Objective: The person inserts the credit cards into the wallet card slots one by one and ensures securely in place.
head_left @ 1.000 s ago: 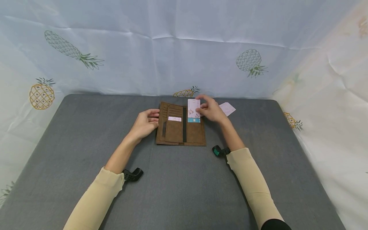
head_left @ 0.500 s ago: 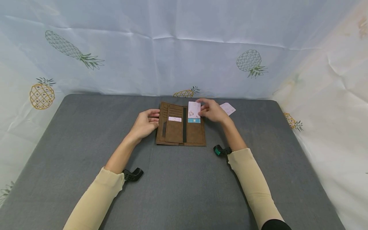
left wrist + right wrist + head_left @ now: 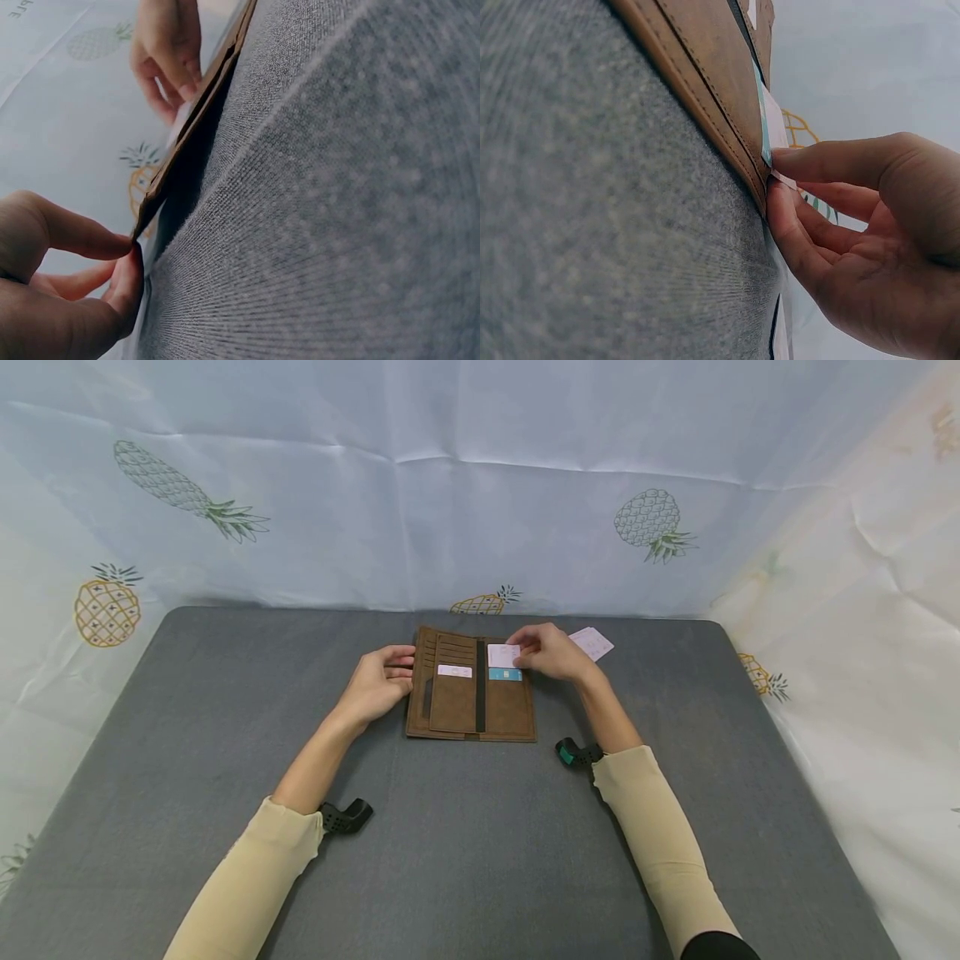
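A brown wallet [image 3: 510, 714] lies spread on the table, a dark band down its middle. My left hand [image 3: 378, 681] pinches its left edge between thumb and fingertips, as the left wrist view shows at the wallet's edge [image 3: 154, 184]. On the right half, my right hand [image 3: 553, 653] holds a pale pink card [image 3: 501, 655] by its right side, the lower part hidden in the pocket. Directly below it a blue card [image 3: 505, 674] shows as a strip. Thumb and fingers close on the pink card [image 3: 774, 120] in the right wrist view. Another pale card [image 3: 454, 671] peeks from a left-half slot.
Loose pale pink cards [image 3: 592, 643] lie on the grey table [image 3: 450, 843] just behind the right hand, partly covered by it. A pineapple-print cloth [image 3: 360, 527] hangs right behind the table's far edge.
The right hand has moved down with the pink card, and far less of the card shows above the blue one. The left hand stays on the wallet's edge.
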`<state>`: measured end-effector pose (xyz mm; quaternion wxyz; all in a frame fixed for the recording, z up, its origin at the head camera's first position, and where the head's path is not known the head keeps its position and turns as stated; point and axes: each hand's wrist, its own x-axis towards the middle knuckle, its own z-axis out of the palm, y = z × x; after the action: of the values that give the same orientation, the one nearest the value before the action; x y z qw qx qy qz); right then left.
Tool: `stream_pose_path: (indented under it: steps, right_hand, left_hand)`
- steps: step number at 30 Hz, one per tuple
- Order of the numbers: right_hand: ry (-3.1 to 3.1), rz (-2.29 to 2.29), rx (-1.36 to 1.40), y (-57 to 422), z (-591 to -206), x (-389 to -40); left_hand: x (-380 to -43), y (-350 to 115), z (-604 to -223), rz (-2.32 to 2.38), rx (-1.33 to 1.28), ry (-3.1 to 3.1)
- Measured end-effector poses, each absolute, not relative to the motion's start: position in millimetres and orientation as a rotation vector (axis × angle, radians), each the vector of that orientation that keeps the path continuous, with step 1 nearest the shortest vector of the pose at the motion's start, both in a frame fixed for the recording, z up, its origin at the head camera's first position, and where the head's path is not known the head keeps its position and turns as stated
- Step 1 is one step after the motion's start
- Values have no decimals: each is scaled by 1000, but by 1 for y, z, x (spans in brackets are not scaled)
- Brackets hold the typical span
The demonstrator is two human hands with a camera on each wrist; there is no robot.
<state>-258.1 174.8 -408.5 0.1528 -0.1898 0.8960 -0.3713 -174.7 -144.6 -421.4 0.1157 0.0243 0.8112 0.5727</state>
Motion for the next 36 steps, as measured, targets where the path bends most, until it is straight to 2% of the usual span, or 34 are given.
stream_pose_path:
  steps: [36]
  right_hand:
    - [2583, -1019, -555, 177, -406, -257]
  left_hand:
    - [-175, -144, -421, 1673, 69, 2385]
